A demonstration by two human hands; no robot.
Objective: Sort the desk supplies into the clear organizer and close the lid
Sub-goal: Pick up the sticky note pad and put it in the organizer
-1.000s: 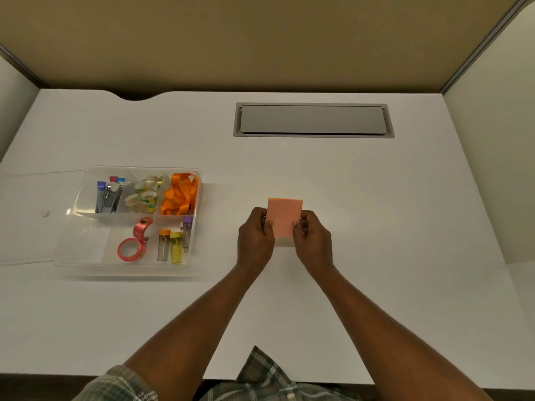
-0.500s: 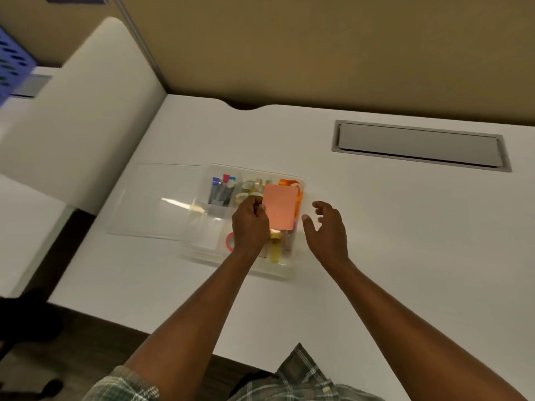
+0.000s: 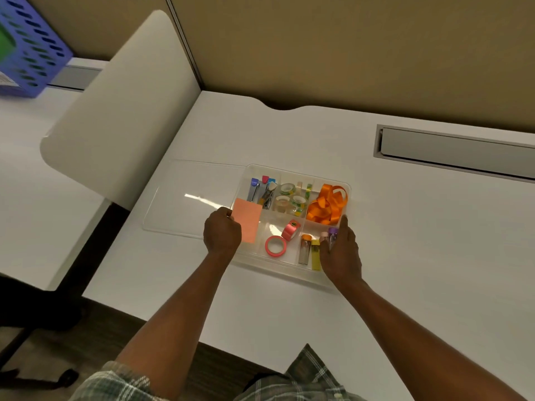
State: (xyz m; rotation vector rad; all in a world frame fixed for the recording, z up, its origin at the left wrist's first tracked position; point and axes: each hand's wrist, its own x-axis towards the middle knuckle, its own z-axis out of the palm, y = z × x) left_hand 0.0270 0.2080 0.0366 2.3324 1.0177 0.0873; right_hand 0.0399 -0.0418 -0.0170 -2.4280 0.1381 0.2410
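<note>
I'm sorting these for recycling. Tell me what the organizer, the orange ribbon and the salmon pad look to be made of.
Organizer: clear rigid plastic, seemingly; the desk shows through its walls and lid, which glints.
Orange ribbon: probably satin fabric, with a soft sheen on its loose loops.
Salmon pad: matte paper, likely sticky notes; flat, square, no shine.

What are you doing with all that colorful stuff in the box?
A person is tidying desk supplies into a clear organizer. The left hand holds an orange sticky-note pad over the front-left compartment. The right hand rests on the organizer's right side, by the little vials. Orange ribbon, tape rolls, pink tape rolls and clips are already inside. The lid lies open to the left.
</note>
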